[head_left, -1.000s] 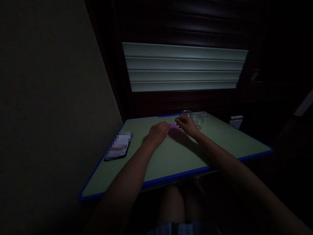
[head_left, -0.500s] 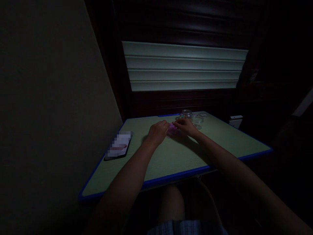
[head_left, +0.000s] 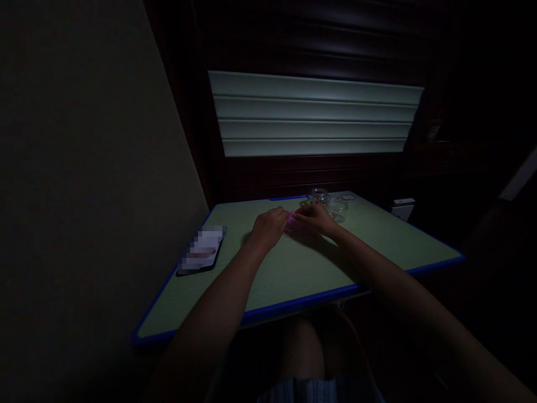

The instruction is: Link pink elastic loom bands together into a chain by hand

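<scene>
A small pink, see-through item [head_left: 296, 225], perhaps a bag, is between my hands over the middle of the green table [head_left: 302, 268]. My left hand [head_left: 271, 225] is closed on its left side, knuckles up. The fingers of my right hand [head_left: 315, 217] are pinched at its upper edge, close to the left fingertips. Dim light leaves the item's exact shape and contents unclear.
Behind my right hand stand a clear glass jar [head_left: 319, 196] with colourful contents and a clear round container [head_left: 338, 211]. A flat clear piece [head_left: 348, 197] lies farther back. A phone [head_left: 203, 250] rests at the table's left edge.
My right hand has moved slightly left, and its fingertips are now closer to my left hand at the pink item's top. The whole view has shifted a little.
</scene>
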`<state>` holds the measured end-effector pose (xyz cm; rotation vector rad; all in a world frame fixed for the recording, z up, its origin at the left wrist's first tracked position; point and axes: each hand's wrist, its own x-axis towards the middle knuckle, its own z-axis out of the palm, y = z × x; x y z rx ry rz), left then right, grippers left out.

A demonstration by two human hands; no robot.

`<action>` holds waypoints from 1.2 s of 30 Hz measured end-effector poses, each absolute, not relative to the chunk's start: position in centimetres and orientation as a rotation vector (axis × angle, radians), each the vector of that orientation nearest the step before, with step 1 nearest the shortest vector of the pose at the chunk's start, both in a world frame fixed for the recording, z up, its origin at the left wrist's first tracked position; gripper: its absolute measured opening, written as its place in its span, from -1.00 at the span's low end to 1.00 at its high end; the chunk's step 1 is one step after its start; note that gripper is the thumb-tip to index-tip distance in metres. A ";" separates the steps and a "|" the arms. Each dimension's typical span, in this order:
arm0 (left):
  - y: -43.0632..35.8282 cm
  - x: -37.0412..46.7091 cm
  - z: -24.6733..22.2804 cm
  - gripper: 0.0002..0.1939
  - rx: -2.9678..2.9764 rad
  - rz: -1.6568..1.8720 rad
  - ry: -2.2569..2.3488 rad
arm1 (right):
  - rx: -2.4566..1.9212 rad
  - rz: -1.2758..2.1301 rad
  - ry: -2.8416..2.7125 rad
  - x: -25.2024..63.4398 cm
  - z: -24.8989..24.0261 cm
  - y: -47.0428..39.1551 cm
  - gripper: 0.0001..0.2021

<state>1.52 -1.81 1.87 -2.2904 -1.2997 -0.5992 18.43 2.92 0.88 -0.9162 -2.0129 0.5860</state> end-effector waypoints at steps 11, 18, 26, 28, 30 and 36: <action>-1.7 1.5 1.8 -0.76 -2.273 -0.640 -1.327 | -0.870 0.502 -2.081 18.6 0.8 3.1 -0.82; -1.8 1.4 1.6 -0.78 -2.288 -0.585 -1.307 | -1.051 -0.021 -2.010 20.5 2.2 2.7 -0.86; -1.6 1.3 1.5 -0.76 -2.280 -0.598 -1.270 | -1.246 -0.587 -1.410 24.8 4.4 2.3 -0.77; -1.6 1.3 1.5 -0.76 -2.281 -0.596 -1.271 | -1.283 -0.613 -1.338 25.4 4.3 2.6 -0.77; -1.6 1.3 1.5 -0.76 -2.286 -0.590 -1.277 | -1.316 -0.610 -1.337 25.8 4.1 2.9 -0.77; -1.6 1.3 1.5 -0.76 -2.282 -0.563 -1.284 | -1.462 -0.614 -1.375 26.0 3.5 3.1 -0.75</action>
